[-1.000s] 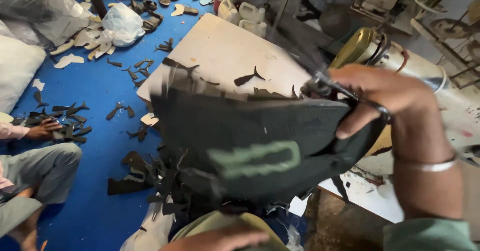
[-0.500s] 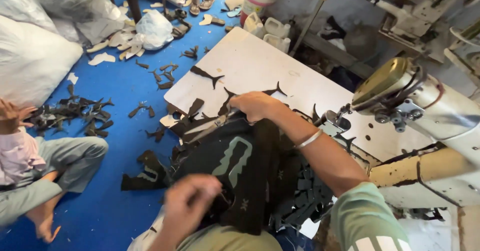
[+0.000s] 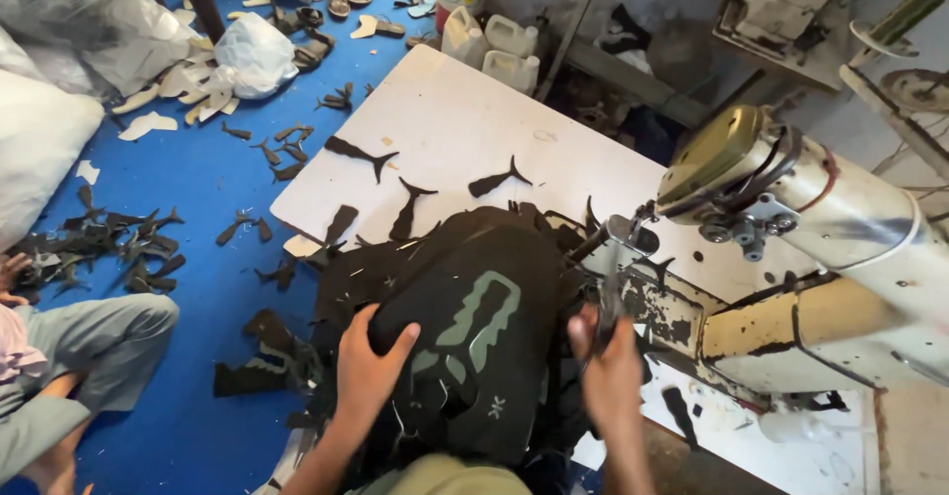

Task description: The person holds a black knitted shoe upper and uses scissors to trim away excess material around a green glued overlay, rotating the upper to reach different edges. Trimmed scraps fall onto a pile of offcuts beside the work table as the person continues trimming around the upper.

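Now the left hand (image 3: 371, 371) lies flat with open fingers on a stack of black cut shoe-upper pieces with a pale green shape on top (image 3: 465, 342), pressing it and gripping nothing. This stack sits at the near edge of the white worktable (image 3: 465, 134), just beside the cream industrial sewing machine (image 3: 791, 228). Meanwhile the right hand (image 3: 608, 371) is closed around the stack's right edge, near the needle. Small black offcuts (image 3: 499, 179) lie scattered on the table.

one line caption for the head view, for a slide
Left hand on a black shoe upper, right hand at the sewing machine.
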